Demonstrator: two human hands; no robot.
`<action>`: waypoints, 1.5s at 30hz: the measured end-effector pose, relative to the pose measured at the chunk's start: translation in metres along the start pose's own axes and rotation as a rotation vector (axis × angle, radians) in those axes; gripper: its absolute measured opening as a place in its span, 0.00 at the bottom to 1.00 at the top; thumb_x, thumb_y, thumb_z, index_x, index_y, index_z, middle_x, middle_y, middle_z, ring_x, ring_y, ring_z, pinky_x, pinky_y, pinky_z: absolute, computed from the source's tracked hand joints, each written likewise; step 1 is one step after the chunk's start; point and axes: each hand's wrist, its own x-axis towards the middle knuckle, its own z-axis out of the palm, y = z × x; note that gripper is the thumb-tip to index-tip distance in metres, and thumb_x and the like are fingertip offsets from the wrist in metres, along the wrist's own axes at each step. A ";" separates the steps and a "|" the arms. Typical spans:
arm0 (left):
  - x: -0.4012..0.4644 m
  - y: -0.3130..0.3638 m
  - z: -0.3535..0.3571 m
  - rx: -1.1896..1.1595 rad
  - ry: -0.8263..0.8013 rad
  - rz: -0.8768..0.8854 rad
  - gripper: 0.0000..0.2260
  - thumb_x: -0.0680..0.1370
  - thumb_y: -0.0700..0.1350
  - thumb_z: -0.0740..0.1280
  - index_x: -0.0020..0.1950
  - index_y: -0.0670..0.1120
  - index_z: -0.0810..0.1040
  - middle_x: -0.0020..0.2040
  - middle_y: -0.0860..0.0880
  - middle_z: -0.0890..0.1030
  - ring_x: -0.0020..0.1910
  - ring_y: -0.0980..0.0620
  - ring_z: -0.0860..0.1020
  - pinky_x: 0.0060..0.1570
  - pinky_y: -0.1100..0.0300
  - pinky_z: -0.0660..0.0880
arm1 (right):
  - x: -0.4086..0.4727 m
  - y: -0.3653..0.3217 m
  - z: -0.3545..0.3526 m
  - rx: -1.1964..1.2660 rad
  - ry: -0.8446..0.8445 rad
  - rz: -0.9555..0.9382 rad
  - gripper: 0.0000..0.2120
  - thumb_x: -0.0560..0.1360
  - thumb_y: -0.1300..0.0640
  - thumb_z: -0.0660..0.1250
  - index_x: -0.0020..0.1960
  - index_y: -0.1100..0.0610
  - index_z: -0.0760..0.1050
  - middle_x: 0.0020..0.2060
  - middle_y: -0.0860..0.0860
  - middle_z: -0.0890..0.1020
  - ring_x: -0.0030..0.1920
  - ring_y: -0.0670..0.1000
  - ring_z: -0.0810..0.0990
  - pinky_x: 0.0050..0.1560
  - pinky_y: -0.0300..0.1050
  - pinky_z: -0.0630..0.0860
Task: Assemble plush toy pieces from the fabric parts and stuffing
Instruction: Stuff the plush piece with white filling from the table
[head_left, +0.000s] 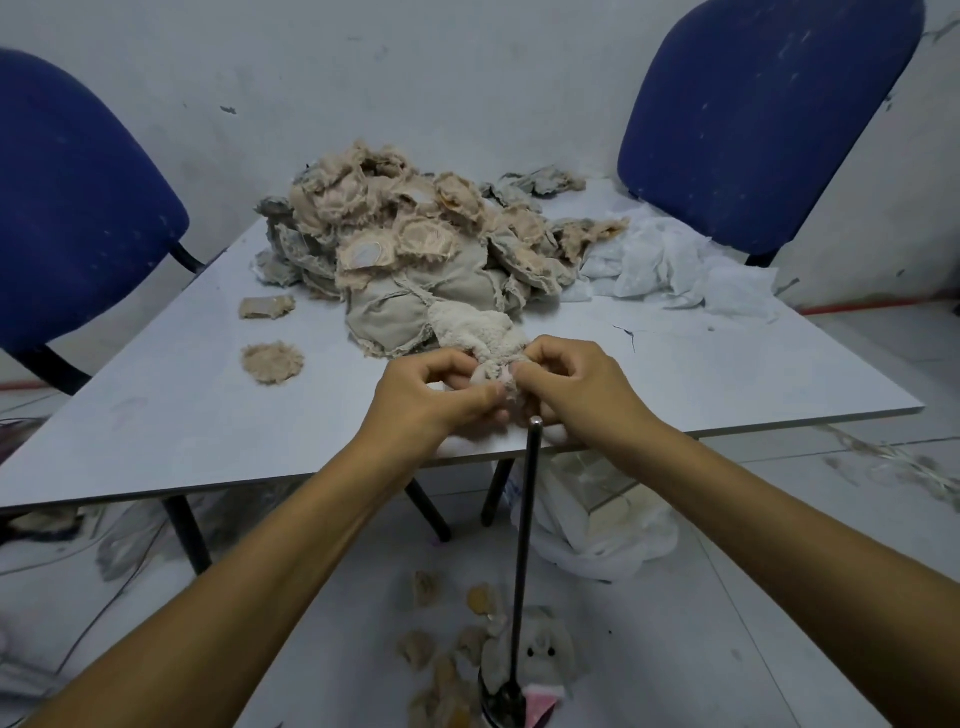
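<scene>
A cream fluffy plush piece (475, 332) is held over the near part of the grey table (182, 405). My left hand (436, 389) pinches its lower end from the left, and my right hand (571, 384) pinches the same end from the right, fingers curled. A thin dark metal rod (524, 545) stands upright just below my hands, its tip near the fabric. A large heap of beige and grey fabric parts (415, 244) lies behind. White stuffing (670, 265) sits at the heap's right. Two loose beige pieces (272, 362) (266, 306) lie on the table's left.
Two blue chairs (78, 218) (763, 119) flank the table against a white wall. On the floor below lie a finished plush toy (540, 654), several beige scraps (441, 670) and a white plastic bag (608, 525). The table's near edge runs just under my wrists.
</scene>
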 end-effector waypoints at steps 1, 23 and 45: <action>0.001 0.001 0.001 -0.038 0.030 -0.024 0.04 0.72 0.35 0.75 0.41 0.38 0.81 0.32 0.47 0.81 0.37 0.42 0.85 0.46 0.47 0.83 | -0.003 0.000 -0.001 0.020 -0.040 -0.020 0.07 0.76 0.57 0.69 0.39 0.54 0.77 0.29 0.48 0.79 0.29 0.44 0.78 0.34 0.40 0.77; 0.011 0.013 -0.006 -0.193 -0.084 -0.244 0.09 0.75 0.34 0.70 0.36 0.42 0.78 0.30 0.47 0.78 0.28 0.53 0.75 0.23 0.65 0.72 | -0.006 0.008 0.002 -0.117 0.007 -0.172 0.09 0.72 0.52 0.72 0.38 0.54 0.75 0.26 0.43 0.75 0.29 0.40 0.71 0.31 0.33 0.66; 0.001 0.001 0.004 -0.025 0.065 -0.018 0.03 0.77 0.39 0.71 0.45 0.40 0.79 0.40 0.45 0.80 0.38 0.49 0.80 0.44 0.52 0.79 | -0.006 0.003 0.009 -0.251 0.116 -0.188 0.10 0.73 0.54 0.72 0.37 0.57 0.74 0.25 0.45 0.73 0.29 0.42 0.70 0.30 0.33 0.66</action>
